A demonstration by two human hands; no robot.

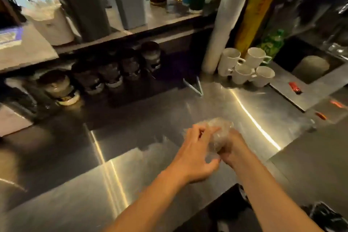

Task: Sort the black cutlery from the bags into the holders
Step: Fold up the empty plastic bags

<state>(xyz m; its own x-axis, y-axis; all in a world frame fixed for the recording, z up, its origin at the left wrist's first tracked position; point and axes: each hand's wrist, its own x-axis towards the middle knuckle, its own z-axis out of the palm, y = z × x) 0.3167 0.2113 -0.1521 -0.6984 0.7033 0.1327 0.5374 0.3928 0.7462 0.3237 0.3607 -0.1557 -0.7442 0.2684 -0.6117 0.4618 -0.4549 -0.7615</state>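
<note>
A crumpled clear plastic bag [218, 133] is bunched into a ball above the steel counter [131, 156]. My right hand [230, 147] is closed around its lower right side. My left hand [195, 154] presses against its left side, fingers curled onto the plastic. No black cutlery shows inside the bag; the frame is blurred. A row of dark round holders [111, 73] stands under the shelf at the back of the counter, with blurred contents. A black plastic bag [327, 216] lies low at the bottom right, below the counter edge.
Several white mugs [244, 66] cluster at the back right beside tall rolls [226, 19]. A folded white stand [195, 86] sits mid-counter. A sink recess [310, 66] and a red lighter [295, 87] are at the right. Planters and bottles fill the upper shelf [165, 17].
</note>
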